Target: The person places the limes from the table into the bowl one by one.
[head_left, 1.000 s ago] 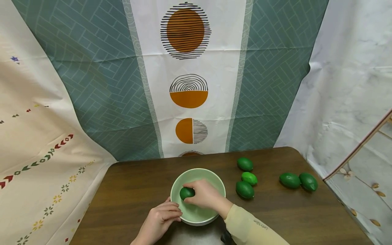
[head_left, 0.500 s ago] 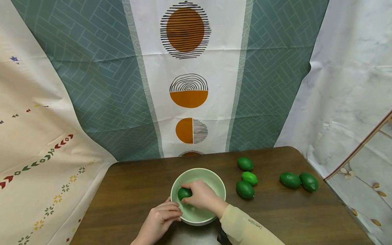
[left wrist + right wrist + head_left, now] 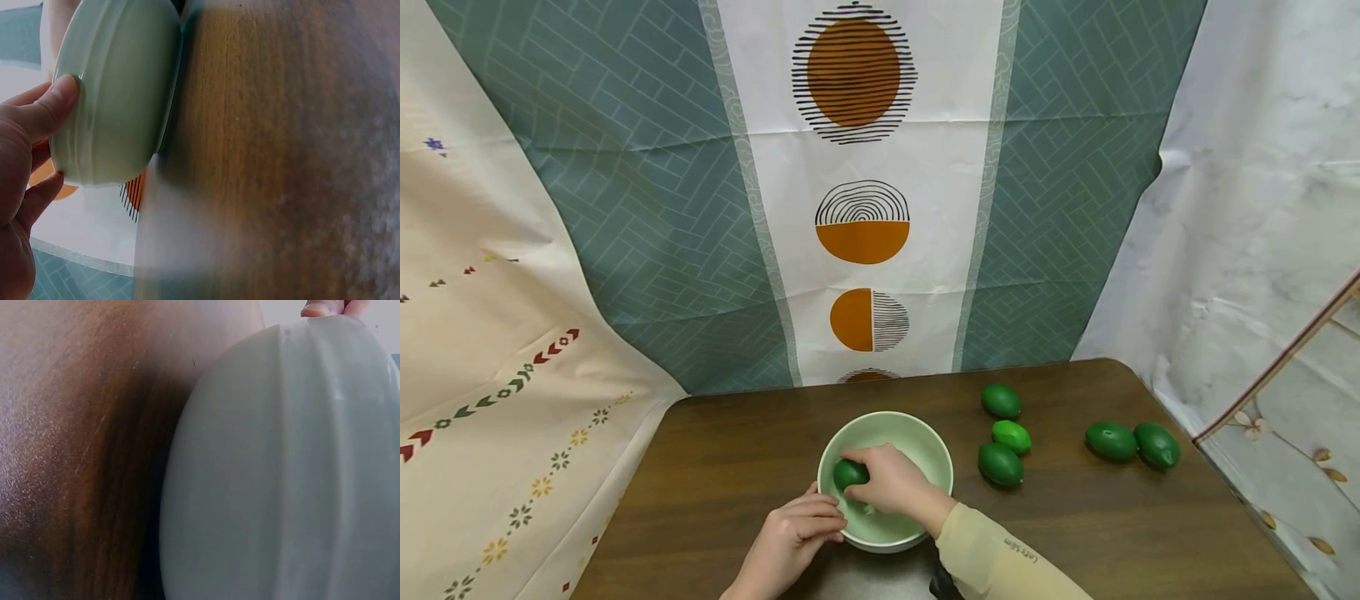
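Note:
A pale green bowl (image 3: 925, 446) stands on the brown wooden table, near its front edge. My left hand (image 3: 797, 529) holds the bowl's left side at the rim; in the left wrist view the thumb (image 3: 62, 94) presses the outer wall of the bowl (image 3: 125, 94). Reaching in from the right, my right hand (image 3: 891, 482) grips a dark green lime (image 3: 848, 474) inside the bowl, by its left wall. Thumb and fingers lie on either side of the lime. In the right wrist view the bowl's outer wall (image 3: 269, 475) hides the right hand and the lime.
Right of the bowl lie two dark green limes (image 3: 1000, 465) (image 3: 1001, 402) with a brighter lime (image 3: 1011, 437) between them. Two more dark green limes (image 3: 1110, 441) (image 3: 1157, 445) sit side by side farther right. Patterned cloths (image 3: 1037, 208) hang behind the wooden table (image 3: 715, 467).
My right hand has shifted slightly left with the lime, toward the bowl's left wall. My left hand has kept its place on the rim.

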Demonstrator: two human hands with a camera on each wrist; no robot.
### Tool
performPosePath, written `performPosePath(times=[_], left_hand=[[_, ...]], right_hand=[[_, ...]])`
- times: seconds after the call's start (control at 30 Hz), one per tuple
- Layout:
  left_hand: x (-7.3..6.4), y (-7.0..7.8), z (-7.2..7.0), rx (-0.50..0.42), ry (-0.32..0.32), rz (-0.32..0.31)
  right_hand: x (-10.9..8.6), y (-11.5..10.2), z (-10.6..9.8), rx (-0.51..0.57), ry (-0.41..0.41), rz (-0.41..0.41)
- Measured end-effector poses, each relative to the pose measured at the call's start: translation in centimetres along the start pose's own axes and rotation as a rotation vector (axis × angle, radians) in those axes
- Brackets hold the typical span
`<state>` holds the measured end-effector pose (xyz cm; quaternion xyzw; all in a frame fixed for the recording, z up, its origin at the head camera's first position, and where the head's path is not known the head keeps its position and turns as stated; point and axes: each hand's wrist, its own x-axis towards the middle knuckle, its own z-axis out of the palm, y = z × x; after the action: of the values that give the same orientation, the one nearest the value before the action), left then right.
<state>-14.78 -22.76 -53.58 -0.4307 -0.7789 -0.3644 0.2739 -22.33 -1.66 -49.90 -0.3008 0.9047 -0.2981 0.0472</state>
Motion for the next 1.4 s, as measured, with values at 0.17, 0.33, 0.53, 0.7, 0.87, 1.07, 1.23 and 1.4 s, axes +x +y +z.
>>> performPosePath(times=[0.17, 0.33, 0.53, 0.7, 0.87, 1.07, 1.23, 1.4], left_hand=[[0.06, -0.01, -0.03, 0.002, 0.0, 0.002], [0.07, -0.02, -0.02, 0.002, -0.004, -0.001], [0.04, -0.06, -0.02, 0.004, -0.001, 0.005], [0.01, -0.13, 0.0, 0.003, 0.003, 0.01], [0.01, -0.16, -0.01, 0.002, 0.007, 0.013], [-0.04, -0.1, -0.01, 0.001, 0.007, 0.0], [-0.06, 0.03, 0.02, -0.004, -0.002, -0.019], [-0.04, 0.13, -0.07, -0.006, -0.005, -0.042]], right_hand=[[-0.15, 0.08, -0.01, -0.013, -0.007, 0.009], [-0.23, 0.07, -0.06, -0.013, -0.004, 0.011], [-0.17, 0.13, -0.04, -0.018, -0.003, 0.013], [-0.21, 0.06, -0.17, -0.025, 0.005, 0.011], [-0.34, -0.01, -0.34, -0.026, 0.006, 0.014], [-0.35, -0.08, -0.49, -0.028, 0.011, 0.009], [-0.32, -0.01, -0.65, -0.019, 0.011, 0.025], [-0.46, 0.03, -0.96, -0.017, 0.029, 0.053]])
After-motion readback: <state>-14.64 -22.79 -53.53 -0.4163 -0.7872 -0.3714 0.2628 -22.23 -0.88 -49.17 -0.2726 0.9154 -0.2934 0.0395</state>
